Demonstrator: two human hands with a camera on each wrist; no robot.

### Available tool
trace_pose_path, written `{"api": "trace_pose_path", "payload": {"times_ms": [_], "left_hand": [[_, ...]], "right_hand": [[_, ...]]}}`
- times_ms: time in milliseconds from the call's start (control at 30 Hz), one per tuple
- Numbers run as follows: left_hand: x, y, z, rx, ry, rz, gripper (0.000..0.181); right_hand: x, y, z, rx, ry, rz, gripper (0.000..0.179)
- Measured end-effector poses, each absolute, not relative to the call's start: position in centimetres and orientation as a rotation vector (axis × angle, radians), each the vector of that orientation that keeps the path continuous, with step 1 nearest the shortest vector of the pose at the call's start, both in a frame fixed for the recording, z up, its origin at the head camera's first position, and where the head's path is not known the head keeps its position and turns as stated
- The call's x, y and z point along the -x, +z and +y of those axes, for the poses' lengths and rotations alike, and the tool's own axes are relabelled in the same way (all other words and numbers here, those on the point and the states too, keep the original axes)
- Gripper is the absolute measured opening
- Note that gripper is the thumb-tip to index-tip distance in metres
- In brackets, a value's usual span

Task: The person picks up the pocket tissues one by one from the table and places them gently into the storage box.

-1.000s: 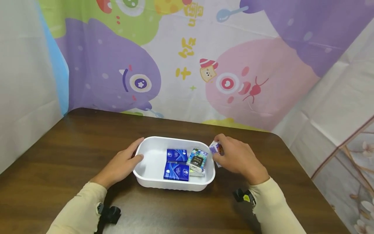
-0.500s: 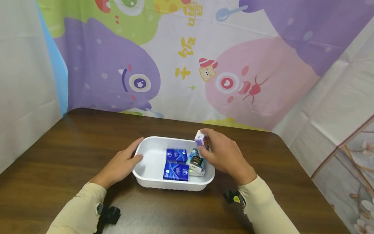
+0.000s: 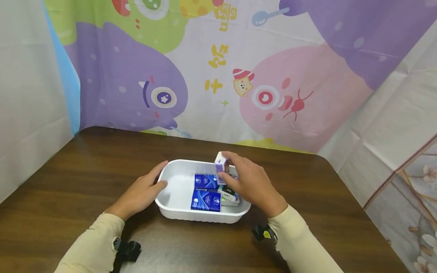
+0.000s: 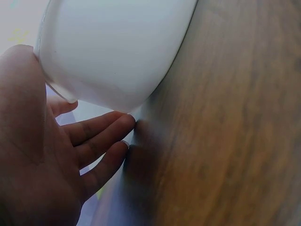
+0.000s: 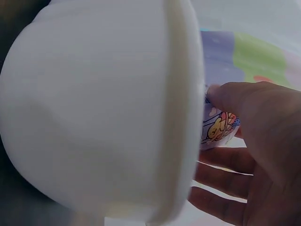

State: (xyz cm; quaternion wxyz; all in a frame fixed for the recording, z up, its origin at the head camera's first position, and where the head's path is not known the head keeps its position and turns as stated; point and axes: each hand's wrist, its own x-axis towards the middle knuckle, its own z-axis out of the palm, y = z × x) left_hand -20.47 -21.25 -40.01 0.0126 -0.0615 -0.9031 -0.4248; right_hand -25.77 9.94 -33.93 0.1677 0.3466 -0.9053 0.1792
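A white plastic basin (image 3: 177,214) stands on the table. My left hand (image 3: 141,193) grips its left end, thumb over the rim and fingers along the outside; the left wrist view shows the fingertips (image 4: 127,121) low by the basin wall. My right hand (image 3: 254,182) pinches a small purple-and-white tissue pack (image 3: 221,163) between thumb and fingers, held upright over the basin's right half. In the right wrist view the pack's cartoon print (image 5: 218,127) shows past the rim. Below lie two blue tissue packs (image 3: 206,200) and a dark-labelled pack (image 3: 228,192), partly hidden, on a pale one.
The brown wooden table (image 3: 102,167) extends around the basin. A cartoon-printed cloth (image 3: 211,113) hangs behind its far edge, with pale cloths at both sides. Black camera mounts (image 3: 128,250) sit on both wrists.
My right hand has carried the purple-and-white tissue pack leftward from outside the basin's right end to above the packs inside. The left hand and the basin have stayed in place.
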Motion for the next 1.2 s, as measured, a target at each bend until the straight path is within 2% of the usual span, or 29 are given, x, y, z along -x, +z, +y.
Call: {"api": "trace_pose_path", "payload": {"times_ms": [1200], "left_hand": [[20.6,-40.0,-21.1,0.192,-1.317,-2.810,0.062]], "right_hand": [[25.6,-34.8,8.0,-0.983,0.477,-2.711,0.063]]}}
